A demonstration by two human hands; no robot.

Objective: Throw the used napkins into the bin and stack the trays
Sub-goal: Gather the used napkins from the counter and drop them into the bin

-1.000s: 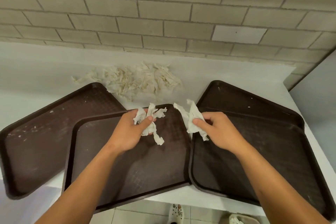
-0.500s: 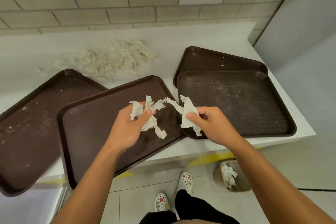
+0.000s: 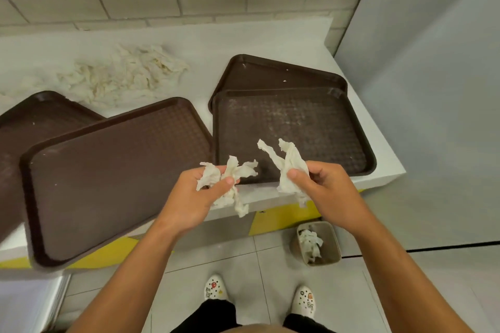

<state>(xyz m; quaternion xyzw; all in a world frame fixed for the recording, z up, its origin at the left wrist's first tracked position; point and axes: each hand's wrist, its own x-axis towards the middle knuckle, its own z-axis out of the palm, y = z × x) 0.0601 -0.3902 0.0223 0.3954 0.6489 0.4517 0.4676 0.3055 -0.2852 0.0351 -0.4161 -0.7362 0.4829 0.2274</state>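
The left hand [image 3: 194, 197] is closed around a crumpled napkin [image 3: 230, 181], and the right hand [image 3: 324, 192] pinches a second napkin [image 3: 289, 167] between thumb and fingers; both are held above the counter's [image 3: 270, 35] front edge. Four brown trays [image 3: 108, 170] lie on the counter beside a heap of napkin scraps [image 3: 121, 73]. The bin [image 3: 319, 243] stands on the floor below the right hand.

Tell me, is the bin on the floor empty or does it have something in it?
Not empty: crumpled napkins lie inside the bin, filling only part of it.
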